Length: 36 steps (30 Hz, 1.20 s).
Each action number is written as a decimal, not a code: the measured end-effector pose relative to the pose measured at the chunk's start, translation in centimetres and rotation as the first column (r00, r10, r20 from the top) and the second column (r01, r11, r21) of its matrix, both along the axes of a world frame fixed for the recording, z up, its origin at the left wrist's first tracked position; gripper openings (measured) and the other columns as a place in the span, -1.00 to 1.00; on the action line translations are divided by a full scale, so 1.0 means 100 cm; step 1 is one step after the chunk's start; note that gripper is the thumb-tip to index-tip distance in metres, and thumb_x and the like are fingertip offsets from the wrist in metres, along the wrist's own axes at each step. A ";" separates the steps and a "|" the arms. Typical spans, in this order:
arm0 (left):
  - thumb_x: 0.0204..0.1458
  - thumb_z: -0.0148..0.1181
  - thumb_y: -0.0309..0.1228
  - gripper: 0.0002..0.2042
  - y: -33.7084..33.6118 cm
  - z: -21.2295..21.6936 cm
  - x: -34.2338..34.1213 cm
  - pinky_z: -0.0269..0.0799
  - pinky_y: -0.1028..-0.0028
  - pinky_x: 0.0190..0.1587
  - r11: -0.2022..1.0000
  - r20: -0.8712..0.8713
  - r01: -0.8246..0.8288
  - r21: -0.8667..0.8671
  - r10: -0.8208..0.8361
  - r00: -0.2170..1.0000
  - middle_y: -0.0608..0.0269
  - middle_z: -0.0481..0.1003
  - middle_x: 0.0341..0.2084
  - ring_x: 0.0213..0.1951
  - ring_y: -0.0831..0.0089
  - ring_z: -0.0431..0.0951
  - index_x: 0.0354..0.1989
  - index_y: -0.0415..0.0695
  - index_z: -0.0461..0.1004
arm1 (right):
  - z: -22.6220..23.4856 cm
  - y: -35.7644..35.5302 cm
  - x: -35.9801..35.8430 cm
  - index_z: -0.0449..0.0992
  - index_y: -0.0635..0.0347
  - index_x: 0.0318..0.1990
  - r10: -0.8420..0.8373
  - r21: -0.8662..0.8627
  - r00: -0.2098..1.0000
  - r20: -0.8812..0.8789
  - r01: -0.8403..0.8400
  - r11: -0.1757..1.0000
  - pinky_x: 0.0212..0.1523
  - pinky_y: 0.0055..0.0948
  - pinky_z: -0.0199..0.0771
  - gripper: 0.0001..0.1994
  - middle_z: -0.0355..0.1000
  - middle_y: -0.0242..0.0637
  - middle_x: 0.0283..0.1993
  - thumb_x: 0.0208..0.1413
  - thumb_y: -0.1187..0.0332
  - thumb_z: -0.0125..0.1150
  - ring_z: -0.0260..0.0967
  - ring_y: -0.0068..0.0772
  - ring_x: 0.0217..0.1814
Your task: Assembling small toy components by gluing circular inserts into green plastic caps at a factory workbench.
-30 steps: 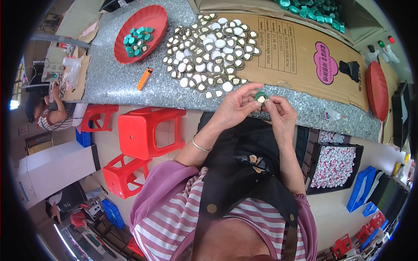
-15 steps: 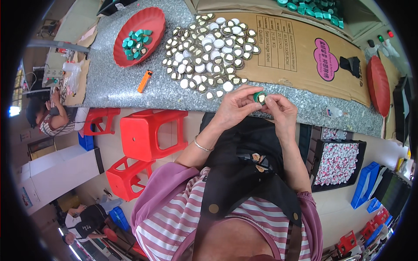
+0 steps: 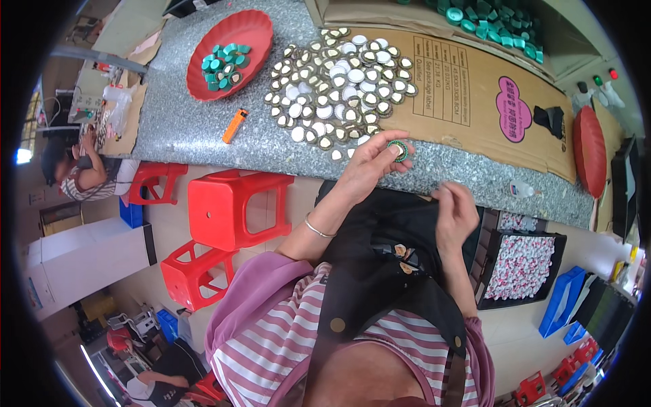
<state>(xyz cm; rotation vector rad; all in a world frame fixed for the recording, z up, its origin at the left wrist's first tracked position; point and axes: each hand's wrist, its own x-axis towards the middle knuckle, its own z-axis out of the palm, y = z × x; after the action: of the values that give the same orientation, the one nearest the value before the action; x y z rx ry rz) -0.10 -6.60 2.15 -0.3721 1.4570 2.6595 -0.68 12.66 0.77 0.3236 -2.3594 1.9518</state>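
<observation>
My left hand point(image 3: 366, 164) pinches a small green fluted cap point(image 3: 399, 150) with a pale cream patch, just over the near edge of the counter. Apart from it, over the black apron, my right hand point(image 3: 456, 214) has its fingers curled together; anything at their tips is too small to make out. Beyond my left hand spreads a pile of round dark-rimmed caps point(image 3: 339, 81) with white or cream faces. Farther left, a red scalloped dish point(image 3: 263, 42) holds several green caps point(image 3: 220, 64). Between dish and counter edge lies an orange lighter point(image 3: 235, 127).
A cardboard sheet point(image 3: 434, 119) covers the counter's right part, with a black scrap point(image 3: 549, 122) on it. Green caps point(image 3: 485, 27) fill a box behind. A small clear bottle point(image 3: 521, 188) lies near the right edge. Red stools point(image 3: 227, 210) stand left, a patterned-filled crate point(image 3: 519, 264) right.
My right hand has let go of the green cap and drawn back toward me. My left hand keeps the cap, now turned a little. The view has shifted slightly.
</observation>
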 end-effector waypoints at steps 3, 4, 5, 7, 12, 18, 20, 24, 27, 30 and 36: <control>0.13 -0.04 -0.46 -0.73 -0.004 0.001 -0.003 0.41 0.58 -0.27 1.000 -0.005 -0.012 0.014 0.013 1.000 0.18 0.46 -0.20 -0.32 0.53 0.49 0.00 -0.23 0.33 | -0.023 0.041 0.013 0.34 0.31 -0.16 -0.303 -0.040 0.938 -0.167 0.300 0.953 -0.17 -0.63 0.33 -0.75 0.27 -0.29 -0.15 -0.03 0.68 0.13 0.27 -0.57 -0.19; 0.13 -0.04 -0.46 -0.73 -0.005 -0.001 -0.002 0.41 0.58 -0.27 1.000 -0.005 -0.020 0.012 0.020 1.000 0.18 0.46 -0.20 -0.32 0.53 0.49 0.00 -0.23 0.33 | -0.030 0.053 0.012 0.26 0.28 -0.05 -0.406 -0.068 0.905 -0.131 0.400 0.914 -0.15 -0.56 0.35 -0.62 0.25 -0.29 -0.15 -0.05 0.66 0.15 0.28 -0.51 -0.21; 0.12 -0.02 -0.48 -0.74 -0.006 -0.003 -0.001 0.41 0.57 -0.27 0.999 -0.040 -0.041 -0.035 0.040 0.998 0.18 0.47 -0.23 -0.33 0.53 0.49 -0.02 -0.23 0.35 | -0.032 0.067 0.011 0.22 0.30 -0.01 -0.477 0.019 0.870 -0.122 0.483 0.876 -0.05 -0.52 0.30 -0.58 0.23 -0.25 -0.10 -0.06 0.64 0.18 0.25 -0.47 -0.13; 0.10 0.00 -0.51 -0.75 -0.009 -0.006 0.000 0.42 0.57 -0.28 0.994 -0.076 -0.065 -0.082 0.059 0.995 0.18 0.48 -0.25 -0.35 0.53 0.49 -0.04 -0.23 0.37 | -0.024 0.083 0.000 0.17 0.34 0.05 -0.577 0.104 0.803 -0.147 0.593 0.799 0.10 -0.42 0.19 -0.49 0.17 -0.17 0.01 -0.08 0.60 0.23 0.18 -0.38 0.03; 0.09 0.02 -0.49 -0.76 -0.013 -0.013 -0.001 0.42 0.59 -0.27 0.982 -0.121 -0.085 -0.169 0.065 0.991 0.19 0.50 -0.27 -0.33 0.55 0.50 -0.06 -0.19 0.42 | -0.018 0.115 -0.038 0.00 0.35 0.21 -0.521 0.161 0.819 -0.240 0.563 0.810 0.30 -0.30 -0.07 -0.27 0.05 -0.06 0.22 -0.10 0.52 0.30 -0.01 -0.25 0.29; 0.10 -0.02 -0.50 -0.76 -0.015 0.000 0.010 0.41 0.58 -0.25 0.985 -0.047 -0.062 -0.159 0.056 0.997 0.24 0.50 -0.29 -0.32 0.57 0.47 -0.05 -0.22 0.40 | -0.018 0.117 -0.066 -0.01 0.36 0.23 -0.395 0.208 0.886 -0.244 0.445 0.871 0.25 -0.35 0.01 -0.28 0.13 -0.02 0.19 -0.08 0.51 0.28 0.08 -0.24 0.24; 0.12 -0.07 -0.48 -0.76 -0.018 0.003 0.015 0.38 0.56 -0.21 0.973 -0.074 -0.105 -0.206 0.092 0.993 0.26 0.50 -0.29 -0.28 0.60 0.44 -0.06 -0.21 0.41 | -0.014 0.112 -0.071 0.08 0.36 0.19 -0.402 0.210 0.887 -0.227 0.448 0.869 0.20 -0.39 0.07 -0.37 0.17 -0.03 0.17 -0.04 0.49 0.25 0.12 -0.29 0.19; 0.11 -0.08 -0.49 -0.77 -0.028 0.007 0.020 0.35 0.54 -0.22 0.945 -0.108 -0.138 -0.298 0.110 0.988 0.24 0.49 -0.30 -0.30 0.57 0.45 -0.09 -0.20 0.44 | -0.020 0.117 -0.080 0.36 0.33 -0.10 -0.341 0.269 0.920 -0.193 0.383 0.884 0.05 -0.47 0.23 -0.78 0.39 -0.17 -0.11 0.12 0.45 0.08 0.29 -0.42 -0.06; 0.11 -0.08 -0.49 -0.78 -0.032 0.006 0.019 0.35 0.55 -0.22 0.952 -0.116 -0.160 -0.260 0.134 0.984 0.25 0.49 -0.30 -0.30 0.58 0.44 -0.10 -0.20 0.43 | -0.021 0.111 -0.079 0.35 0.35 -0.10 -0.394 0.184 0.905 -0.159 0.419 0.889 -0.01 -0.52 0.26 -0.79 0.39 -0.18 -0.11 0.15 0.42 0.04 0.28 -0.47 -0.09; 0.11 -0.06 -0.49 -0.78 -0.036 0.011 0.018 0.34 0.57 -0.23 0.961 -0.115 -0.187 -0.205 0.166 0.979 0.27 0.49 -0.30 -0.29 0.59 0.43 -0.10 -0.19 0.43 | -0.019 0.104 -0.074 0.34 0.35 -0.09 -0.403 0.132 0.896 -0.184 0.429 0.894 0.02 -0.50 0.25 -0.78 0.36 -0.18 -0.06 0.17 0.41 0.01 0.27 -0.46 -0.04; 0.06 0.00 -0.51 -0.79 -0.049 0.012 0.026 0.32 0.61 -0.25 0.938 -0.141 -0.220 -0.268 0.187 0.972 0.35 0.47 -0.28 -0.31 0.65 0.40 -0.13 -0.18 0.43 | -0.016 0.080 -0.079 0.28 0.38 -0.03 -0.350 0.025 0.919 -0.184 0.360 0.933 0.06 -0.46 0.21 -0.73 0.34 -0.13 -0.04 0.19 0.39 -0.03 0.26 -0.41 0.00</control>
<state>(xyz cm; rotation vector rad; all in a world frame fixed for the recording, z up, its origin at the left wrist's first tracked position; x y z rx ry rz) 2.53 -11.48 3.34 -0.4197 1.9439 2.6656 -8.54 20.66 -0.85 0.0581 -2.1812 1.6210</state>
